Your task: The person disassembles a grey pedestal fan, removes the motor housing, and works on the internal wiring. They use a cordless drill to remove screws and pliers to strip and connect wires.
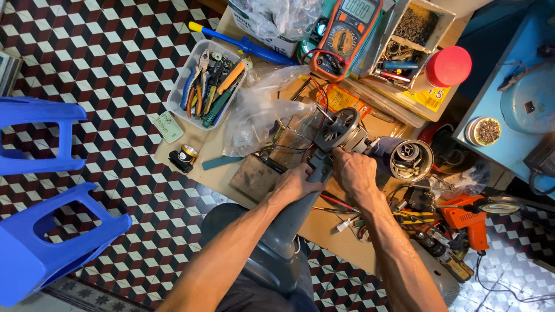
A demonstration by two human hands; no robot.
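You had your left hand (pixel 298 180) wrapped round the grey fan stand (pixel 289 222) to steady it over the worktop (pixel 217 147), while your right hand (pixel 354 172) pinched the motor (pixel 342 132) atop it.

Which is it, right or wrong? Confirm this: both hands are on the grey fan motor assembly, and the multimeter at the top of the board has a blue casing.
Wrong in one respect. The multimeter has an orange casing, not blue, as the head view shows. The rest holds: the left hand and right hand are both on the grey fan motor assembly.
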